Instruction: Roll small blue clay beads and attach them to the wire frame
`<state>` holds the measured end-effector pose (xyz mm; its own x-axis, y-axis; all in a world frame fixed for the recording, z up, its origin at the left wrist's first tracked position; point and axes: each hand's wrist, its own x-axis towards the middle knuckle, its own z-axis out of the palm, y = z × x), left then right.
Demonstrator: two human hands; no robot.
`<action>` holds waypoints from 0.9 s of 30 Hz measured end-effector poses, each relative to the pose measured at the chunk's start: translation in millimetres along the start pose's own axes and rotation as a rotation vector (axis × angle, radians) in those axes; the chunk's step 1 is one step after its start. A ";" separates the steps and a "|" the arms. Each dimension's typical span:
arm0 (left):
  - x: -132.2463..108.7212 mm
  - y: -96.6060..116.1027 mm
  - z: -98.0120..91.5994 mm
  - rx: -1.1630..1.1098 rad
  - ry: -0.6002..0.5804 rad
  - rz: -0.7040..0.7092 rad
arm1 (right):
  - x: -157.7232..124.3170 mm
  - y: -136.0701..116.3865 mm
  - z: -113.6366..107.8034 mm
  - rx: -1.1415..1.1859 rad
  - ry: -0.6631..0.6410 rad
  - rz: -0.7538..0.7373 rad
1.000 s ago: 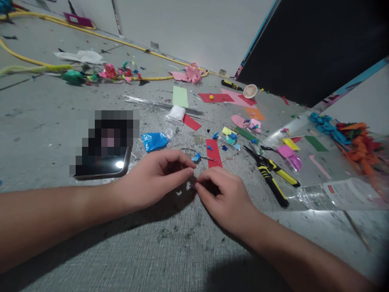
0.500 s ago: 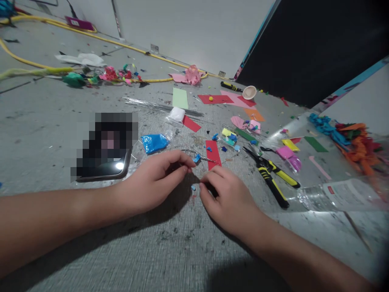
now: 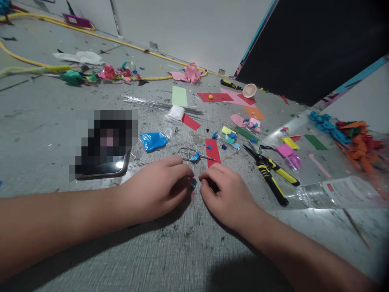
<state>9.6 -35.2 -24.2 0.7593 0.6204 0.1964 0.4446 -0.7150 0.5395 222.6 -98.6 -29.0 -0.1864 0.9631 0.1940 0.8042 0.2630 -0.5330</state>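
Observation:
My left hand (image 3: 159, 188) rests low over the grey floor, its fingers curved and the thumb apart from them. Right beside its fingertips lies a small light-blue bit of clay (image 3: 193, 186). Facing it is my right hand (image 3: 229, 194), thumb and fingers bent together in a pinch; whatever lies between the tips is hidden. Just beyond both hands is a bent wire shape (image 3: 186, 152) with a lump of blue clay (image 3: 195, 156) on it, its end reaching over a red paper strip (image 3: 213, 151).
A blue clay packet (image 3: 154, 141) and a blurred phone (image 3: 103, 148) lie left. Yellow-black pliers (image 3: 270, 174), a pink clay packet (image 3: 288, 156) and a clear plastic bottle (image 3: 337, 192) lie right. Thin wires (image 3: 148, 102), paper pieces and a yellow cable (image 3: 118, 42) are farther back.
My left hand has drawn back from the wire shape, and its thumb and fingertips have come down beside the light-blue bit. My right hand has hardly moved.

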 end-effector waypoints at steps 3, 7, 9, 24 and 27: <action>0.9 -2.7 1.2 0.097 -0.079 0.009 | 1.2 1.8 0.7 0.002 0.008 0.017; 5.3 -4.4 0.0 0.096 -0.130 0.054 | 3.1 4.0 1.8 0.003 0.022 0.033; 7.5 -4.6 -0.5 0.101 -0.156 0.050 | 3.6 4.6 2.3 0.005 0.023 0.035; 3.1 -4.7 4.9 0.132 -0.134 0.122 | 4.9 6.8 3.8 0.042 0.032 0.043; 4.7 -7.1 4.5 0.088 -0.108 0.120 | 5.0 6.4 3.8 0.048 0.039 0.047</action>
<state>12.1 -28.6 -30.7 0.8540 0.4940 0.1634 0.3840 -0.8102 0.4429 224.6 -91.9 -34.6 -0.1262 0.9719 0.1988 0.7834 0.2206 -0.5810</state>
